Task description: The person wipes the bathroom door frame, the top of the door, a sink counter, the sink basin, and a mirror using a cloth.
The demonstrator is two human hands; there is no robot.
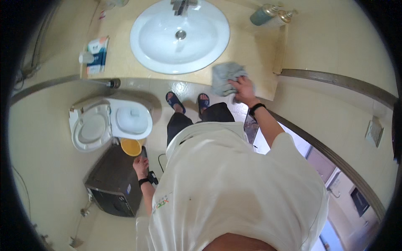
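Observation:
My right hand [244, 89] presses a grey-blue cloth [228, 78] onto the front edge of the beige countertop [260, 56], right of the washbasin. Part of the cloth hangs over that edge, and its folds bunch under my fingers. The oval white washbasin [180, 56] has a metal drain and a faucet [183, 6] at its far side. Low at my left side hangs my left hand [140, 165], fingers loosely curled, near a yellow bucket [131, 147] and a dark washing machine [110, 172]. Nothing shows in it, but its palm is hidden.
Two pump bottles [264, 15] stand at the counter's back right. On its left lie a soft tissue pack [98, 56] and a white cup [86, 57]. A toilet [132, 119] with its lid raised is at my left. A doorway [298, 139] opens at my right.

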